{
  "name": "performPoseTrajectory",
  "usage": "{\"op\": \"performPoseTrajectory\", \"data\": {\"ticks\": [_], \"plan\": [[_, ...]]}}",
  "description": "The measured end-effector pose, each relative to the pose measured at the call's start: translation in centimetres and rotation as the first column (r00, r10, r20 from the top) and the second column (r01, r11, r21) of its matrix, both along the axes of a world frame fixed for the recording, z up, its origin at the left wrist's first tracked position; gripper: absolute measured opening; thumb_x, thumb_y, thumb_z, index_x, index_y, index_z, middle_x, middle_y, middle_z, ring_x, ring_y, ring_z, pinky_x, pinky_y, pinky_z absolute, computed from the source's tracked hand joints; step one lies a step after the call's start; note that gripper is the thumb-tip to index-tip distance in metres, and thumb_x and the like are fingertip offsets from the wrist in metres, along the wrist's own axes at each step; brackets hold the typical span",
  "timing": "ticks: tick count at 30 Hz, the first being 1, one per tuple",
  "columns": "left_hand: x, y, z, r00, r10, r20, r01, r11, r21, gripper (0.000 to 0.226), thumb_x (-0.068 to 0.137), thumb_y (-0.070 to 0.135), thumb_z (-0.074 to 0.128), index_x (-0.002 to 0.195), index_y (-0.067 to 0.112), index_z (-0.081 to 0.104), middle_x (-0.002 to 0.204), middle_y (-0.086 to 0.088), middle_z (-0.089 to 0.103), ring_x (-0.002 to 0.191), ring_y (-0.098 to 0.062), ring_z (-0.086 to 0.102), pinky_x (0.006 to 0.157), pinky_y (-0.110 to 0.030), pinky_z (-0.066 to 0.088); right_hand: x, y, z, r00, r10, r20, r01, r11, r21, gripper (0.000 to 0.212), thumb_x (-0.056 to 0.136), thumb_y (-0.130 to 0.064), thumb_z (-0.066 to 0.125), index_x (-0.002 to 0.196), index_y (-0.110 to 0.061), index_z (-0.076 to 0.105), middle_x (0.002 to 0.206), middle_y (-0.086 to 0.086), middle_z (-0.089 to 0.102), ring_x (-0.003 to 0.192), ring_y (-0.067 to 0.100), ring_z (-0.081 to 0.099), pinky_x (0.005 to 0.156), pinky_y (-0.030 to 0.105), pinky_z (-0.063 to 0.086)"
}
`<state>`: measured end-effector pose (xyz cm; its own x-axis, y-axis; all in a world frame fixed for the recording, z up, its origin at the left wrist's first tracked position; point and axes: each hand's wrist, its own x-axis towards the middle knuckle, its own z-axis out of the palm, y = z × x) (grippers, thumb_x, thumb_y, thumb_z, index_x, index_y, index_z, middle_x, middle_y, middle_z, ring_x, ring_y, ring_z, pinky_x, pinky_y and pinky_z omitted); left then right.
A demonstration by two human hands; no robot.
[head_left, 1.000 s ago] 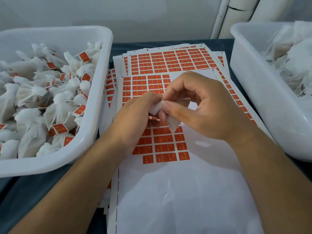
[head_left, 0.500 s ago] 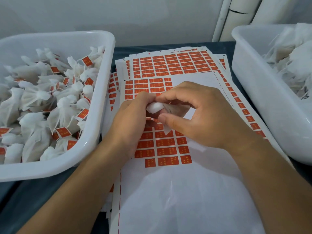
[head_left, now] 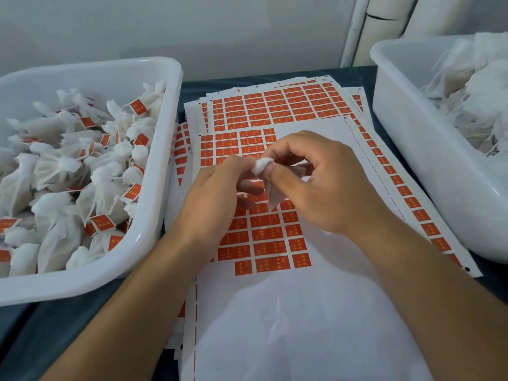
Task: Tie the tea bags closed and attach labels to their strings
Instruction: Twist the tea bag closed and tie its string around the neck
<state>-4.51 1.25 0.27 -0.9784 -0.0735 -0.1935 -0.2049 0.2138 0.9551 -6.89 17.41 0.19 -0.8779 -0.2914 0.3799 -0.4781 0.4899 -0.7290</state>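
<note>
Your left hand [head_left: 217, 196] and right hand [head_left: 316, 182] both pinch one tea bag [head_left: 265, 166]: its gathered top pokes out between your fingers [head_left: 277, 149], above the label sheet [head_left: 264, 237].

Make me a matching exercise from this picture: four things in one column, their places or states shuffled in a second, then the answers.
Things:
1. left bin
2. right bin
3. tea bag
4. label sheet

States:
A. pinched between both hands
B. holds bags with no red labels showing
C. lies flat under the hands, partly stripped of labels
D. holds bags with red labels

Pairs: 1-D, 2-B, 3-A, 4-C
</note>
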Motion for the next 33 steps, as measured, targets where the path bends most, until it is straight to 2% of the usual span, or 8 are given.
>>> {"op": "performPoseTrajectory", "data": {"ticks": [5,8,12,17,21,26,30,33], "plan": [[-0.5,-0.6,-0.2,0.991,-0.123,0.054,0.099,0.942,0.321,0.030,0.093,0.047,0.065,0.117,0.030,0.071,0.112,0.000,0.076,0.095,-0.018,0.072,0.085,-0.035,0.058,-0.3,0.7,0.5,0.998,0.046,0.049,-0.041,0.994,-0.097,0.004,0.097,-0.033,0.066,0.100,-0.031,0.068,0.095,-0.021,0.066,0.095,0.003,0.065,0.083,0.012,0.052],[-0.5,-0.6,-0.2,0.988,-0.141,0.056,0.110,0.922,0.372,0.024,0.093,0.048,0.069,0.113,0.036,0.074,0.113,0.002,0.077,0.090,-0.013,0.075,0.076,-0.029,0.058,-0.4,0.8,0.7,0.995,0.052,0.082,-0.041,0.991,-0.128,0.005,0.098,-0.030,0.066,0.099,-0.031,0.070,0.094,-0.018,0.070,0.095,0.006,0.067,0.084,0.018,0.056],[-0.4,-0.4,-0.2,0.992,-0.127,0.012,0.118,0.948,0.295,0.019,0.094,0.052,0.064,0.100,0.042,0.079,0.107,0.004,0.078,0.090,-0.012,0.076,0.074,-0.026,0.056,-0.4,0.6,0.7,0.990,0.048,0.131,-0.025,0.985,-0.172,0.009,0.100,-0.028,0.064,0.097,-0.030,0.072,0.090,-0.016,0.072,0.091,0.006,0.069,0.079,0.015,0.056],[0.0,-0.1,-0.4,0.983,-0.088,-0.163,0.111,0.984,0.140,0.034,0.092,0.056,0.061,0.100,0.030,0.081,0.100,0.002,0.079,0.095,-0.019,0.076,0.083,-0.034,0.060,-0.3,0.3,0.4,0.986,0.018,0.166,0.021,0.973,-0.229,0.009,0.099,-0.030,0.064,0.100,-0.031,0.073,0.090,-0.017,0.074,0.091,0.003,0.070,0.077,0.014,0.057],[0.2,0.6,-0.3,0.939,-0.049,-0.340,0.061,0.998,0.025,0.020,0.094,0.039,0.066,0.099,0.026,0.081,0.092,0.009,0.078,0.091,-0.010,0.073,0.075,-0.009,0.052,-0.2,0.3,0.5,0.984,-0.006,0.179,0.057,0.959,-0.279,0.008,0.098,-0.030,0.066,0.096,-0.037,0.071,0.089,-0.021,0.073,0.092,-0.001,0.069,0.073,0.010,0.055],[0.3,0.8,-0.2,0.946,0.062,-0.318,-0.037,0.996,0.083,0.019,0.089,0.043,0.068,0.095,0.030,0.080,0.089,0.013,0.078,0.086,-0.006,0.074,0.069,-0.008,0.052,-0.3,0.2,0.4,0.975,-0.016,0.224,0.083,0.953,-0.291,0.008,0.098,-0.033,0.066,0.100,-0.033,0.073,0.092,-0.018,0.074,0.093,0.001,0.070,0.074,0.013,0.057],[0.2,0.7,-0.2,0.942,0.104,-0.320,-0.105,0.994,0.014,0.023,0.083,0.055,0.066,0.088,0.036,0.078,0.085,0.018,0.076,0.080,-0.003,0.073,0.061,-0.012,0.054,-0.3,0.2,0.4,0.952,0.009,0.305,0.087,0.950,-0.299,0.011,0.099,-0.033,0.064,0.100,-0.031,0.075,0.091,-0.016,0.076,0.092,0.005,0.073,0.080,0.019,0.060],[0.1,0.6,-0.3,0.939,0.102,-0.328,-0.109,0.994,-0.002,0.023,0.084,0.055,0.066,0.086,0.035,0.077,0.085,0.016,0.076,0.082,-0.008,0.074,0.066,-0.017,0.057,-0.3,0.3,0.5,0.910,0.063,0.409,0.085,0.938,-0.335,0.014,0.099,-0.033,0.063,0.104,-0.029,0.076,0.095,-0.014,0.076,0.096,0.010,0.073,0.088,0.031,0.061]]}}
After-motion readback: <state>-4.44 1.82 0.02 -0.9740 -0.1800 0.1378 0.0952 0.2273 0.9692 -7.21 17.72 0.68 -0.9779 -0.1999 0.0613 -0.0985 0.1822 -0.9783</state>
